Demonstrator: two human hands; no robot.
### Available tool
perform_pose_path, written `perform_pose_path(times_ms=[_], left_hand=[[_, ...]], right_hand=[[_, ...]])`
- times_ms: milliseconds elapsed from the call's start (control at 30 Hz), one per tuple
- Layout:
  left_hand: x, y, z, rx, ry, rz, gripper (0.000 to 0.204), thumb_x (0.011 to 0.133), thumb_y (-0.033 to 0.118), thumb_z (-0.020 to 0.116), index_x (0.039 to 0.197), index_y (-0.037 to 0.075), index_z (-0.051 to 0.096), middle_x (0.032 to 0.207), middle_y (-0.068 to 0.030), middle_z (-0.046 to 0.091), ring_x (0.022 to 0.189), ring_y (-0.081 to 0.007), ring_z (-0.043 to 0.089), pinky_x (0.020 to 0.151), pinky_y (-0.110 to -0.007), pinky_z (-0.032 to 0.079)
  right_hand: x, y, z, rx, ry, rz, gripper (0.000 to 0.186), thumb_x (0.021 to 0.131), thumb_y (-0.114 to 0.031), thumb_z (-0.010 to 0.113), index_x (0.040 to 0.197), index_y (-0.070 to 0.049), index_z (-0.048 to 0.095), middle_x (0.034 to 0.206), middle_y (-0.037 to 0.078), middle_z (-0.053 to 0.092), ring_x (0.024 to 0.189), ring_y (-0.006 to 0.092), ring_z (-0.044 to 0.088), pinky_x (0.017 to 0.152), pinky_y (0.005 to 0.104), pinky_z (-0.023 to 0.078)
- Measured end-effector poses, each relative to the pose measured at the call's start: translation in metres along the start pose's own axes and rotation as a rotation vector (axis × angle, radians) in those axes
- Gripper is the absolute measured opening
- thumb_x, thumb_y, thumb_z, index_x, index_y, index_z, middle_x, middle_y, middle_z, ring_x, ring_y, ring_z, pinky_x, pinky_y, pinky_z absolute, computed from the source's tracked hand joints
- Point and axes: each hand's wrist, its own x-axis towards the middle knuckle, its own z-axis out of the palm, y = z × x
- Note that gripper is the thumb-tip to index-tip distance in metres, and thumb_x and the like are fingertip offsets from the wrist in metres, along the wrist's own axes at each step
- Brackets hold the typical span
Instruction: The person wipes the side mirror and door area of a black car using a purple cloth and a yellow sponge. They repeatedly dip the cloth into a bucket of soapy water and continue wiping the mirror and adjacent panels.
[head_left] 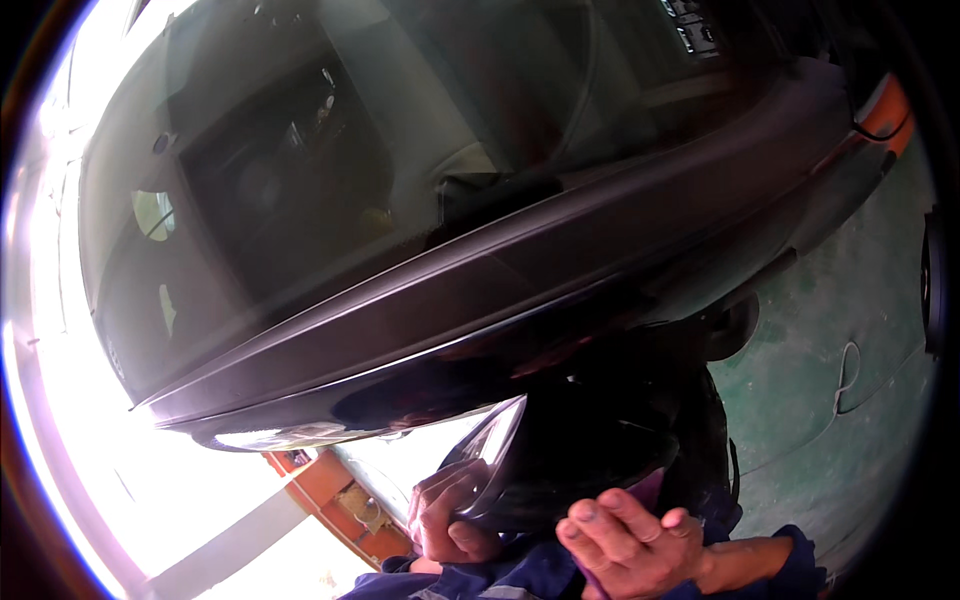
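My left hand (450, 512) is at the bottom, its fingers curled against the side of a glossy pointed piece (497, 440) that catches the light. Whether it grips that piece or holds something smaller is hidden. My right hand (632, 545) lies to the right with its fingers bent close together and the thumb apart. A thin purple piece (650, 488) pokes out past its fingers and shows again below them; its kind does not show. In front of both hands stands a dark car, with a long brown-black body strip (450, 305) below its tinted glass (290, 180).
Green floor (800, 400) stretches off to the right, with a thin pale cable (838, 400) looped on it. An orange part (885, 108) sits at the car's far right end. Orange-brown boxes or shelving (325, 480) stand at lower left, beside strong glare.
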Motion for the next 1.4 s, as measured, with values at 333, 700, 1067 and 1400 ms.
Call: perform_pose_path(times_ms=[333,700,1067,1400], left_hand=[[0.012,-0.003,-0.004,0.011,-0.056,0.190,0.053,0.094,0.019,0.066,0.145,0.028,0.054,0.116,-0.0194,0.070,0.083,-0.0321,0.071,0.066,-0.038,0.051],[0.014,-0.019,-0.006,-0.030,-0.114,0.354,0.053,0.095,0.020,0.066,0.146,0.030,0.053,0.119,-0.0169,0.070,0.085,-0.0303,0.073,0.070,-0.036,0.054],[0.008,-0.003,0.010,-0.012,0.046,0.250,0.046,0.101,0.013,0.053,0.146,0.020,0.049,0.109,-0.0220,0.068,0.084,-0.0335,0.070,0.072,-0.042,0.057],[-0.016,-0.041,0.037,0.263,0.388,0.371,0.053,0.109,0.023,0.032,0.133,-0.018,0.054,0.105,-0.0328,0.070,0.089,-0.0434,0.071,0.082,-0.050,0.060]], right_hand=[[-0.032,0.017,-0.010,0.222,0.067,0.119,0.051,0.111,-0.034,0.032,0.140,-0.006,0.064,0.149,0.017,0.059,0.148,0.0389,0.045,0.127,0.0592,0.022],[0.036,0.006,-0.017,0.137,-0.091,0.043,0.046,0.103,-0.019,0.046,0.143,-0.009,0.065,0.149,0.008,0.064,0.143,0.0276,0.056,0.130,0.0482,0.021],[-0.007,0.008,0.010,0.318,0.157,0.153,0.043,0.099,-0.009,0.050,0.137,0.003,0.064,0.141,0.025,0.066,0.133,0.0448,0.063,0.117,0.0559,0.044],[-0.032,0.026,0.045,0.333,0.323,0.180,0.048,0.096,-0.012,0.052,0.140,0.005,0.064,0.145,0.025,0.064,0.140,0.0425,0.058,0.121,0.0544,0.038]])
